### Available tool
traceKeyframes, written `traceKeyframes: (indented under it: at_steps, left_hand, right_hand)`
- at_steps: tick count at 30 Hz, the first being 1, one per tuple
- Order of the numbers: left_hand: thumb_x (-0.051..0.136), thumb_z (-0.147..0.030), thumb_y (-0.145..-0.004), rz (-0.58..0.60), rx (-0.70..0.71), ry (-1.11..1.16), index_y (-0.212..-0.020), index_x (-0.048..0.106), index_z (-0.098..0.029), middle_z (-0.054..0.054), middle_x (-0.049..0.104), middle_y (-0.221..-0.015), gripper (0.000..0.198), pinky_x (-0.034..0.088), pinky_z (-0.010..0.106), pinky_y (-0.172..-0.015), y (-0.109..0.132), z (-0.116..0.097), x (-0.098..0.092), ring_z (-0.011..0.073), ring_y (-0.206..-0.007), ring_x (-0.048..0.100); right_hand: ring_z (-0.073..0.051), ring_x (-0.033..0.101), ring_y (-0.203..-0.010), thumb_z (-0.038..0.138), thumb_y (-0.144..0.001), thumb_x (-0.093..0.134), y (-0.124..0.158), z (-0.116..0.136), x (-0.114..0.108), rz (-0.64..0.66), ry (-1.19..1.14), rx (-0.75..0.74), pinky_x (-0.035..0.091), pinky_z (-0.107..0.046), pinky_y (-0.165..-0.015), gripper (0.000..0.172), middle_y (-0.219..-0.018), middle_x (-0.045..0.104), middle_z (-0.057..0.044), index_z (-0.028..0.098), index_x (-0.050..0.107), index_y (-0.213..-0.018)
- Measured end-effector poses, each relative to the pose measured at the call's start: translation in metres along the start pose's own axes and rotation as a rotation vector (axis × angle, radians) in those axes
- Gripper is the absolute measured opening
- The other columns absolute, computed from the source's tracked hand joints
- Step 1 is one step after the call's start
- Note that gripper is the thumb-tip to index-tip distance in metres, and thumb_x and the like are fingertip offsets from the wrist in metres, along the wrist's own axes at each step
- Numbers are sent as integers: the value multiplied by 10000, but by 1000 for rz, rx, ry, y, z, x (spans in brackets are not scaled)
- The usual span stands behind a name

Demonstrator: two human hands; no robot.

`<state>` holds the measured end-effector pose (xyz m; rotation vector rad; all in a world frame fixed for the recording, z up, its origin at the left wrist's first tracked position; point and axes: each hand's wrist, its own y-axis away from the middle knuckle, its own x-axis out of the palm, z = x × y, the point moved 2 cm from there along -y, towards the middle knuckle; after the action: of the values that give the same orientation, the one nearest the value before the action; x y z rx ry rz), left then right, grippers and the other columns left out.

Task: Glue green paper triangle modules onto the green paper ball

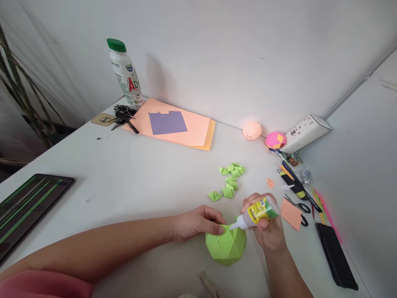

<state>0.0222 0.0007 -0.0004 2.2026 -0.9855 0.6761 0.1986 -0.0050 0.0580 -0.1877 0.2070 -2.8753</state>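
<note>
A green faceted paper ball [226,247] is near the table's front edge. My left hand [200,222] grips its upper left rim, thumb outside and fingers curled behind. My right hand [269,231] is wrapped round a white glue bottle [260,211] with a yellow and green label. The bottle is tilted, its nozzle pointing down and left at the ball's upper edge; whether the tip touches the paper I cannot tell. Several small folded green paper pieces [228,191] lie on the table just beyond the ball.
At the back stand a white bottle [125,76], keys [124,116] and pink paper sheets [139,116]. A tablet [29,207] lies left. Along the right are paper balls [252,130], scissors [302,207], pens [294,178] and a black case [336,256].
</note>
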Motion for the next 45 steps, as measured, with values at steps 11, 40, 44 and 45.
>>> traceKeyframes:
  at_steps: [11,40,44,45]
  left_hand:
    - [842,-350,-531,20,21,-34,-668,724,-140,-33,592,-612,278,406,235,-652,0,0,-1,91,-613,511]
    - [770,-358,-656,155,317,-316,-733,717,-175,23,487,-844,205,451,264,-677,6,-5,-2,144,-799,503]
    - [665,-356,-774,172,489,-540,-801,680,-177,66,512,-970,182,456,360,-864,11,-8,0,185,-948,526]
    - [636,-350,-800,171,522,-585,-822,665,-177,75,507,-1004,177,444,383,-898,11,-8,0,192,-980,526]
  right_hand:
    - [-160,473,-660,498,-742,694,2,2,1,39,11,-15,361,-279,-541,308,-765,561,-18,276,555,-902]
    - [-273,548,-1063,248,-800,585,-9,-29,-72,-454,1150,-217,446,-479,-919,148,-1061,565,-98,225,573,-946]
    - [-285,544,-1038,273,-816,542,-13,-35,-82,-538,1292,-235,448,-472,-919,208,-1043,525,-116,203,611,-1000]
    - [-291,535,-1050,281,-817,540,-13,-36,-83,-558,1309,-222,447,-474,-919,233,-1056,518,-123,197,606,-1024]
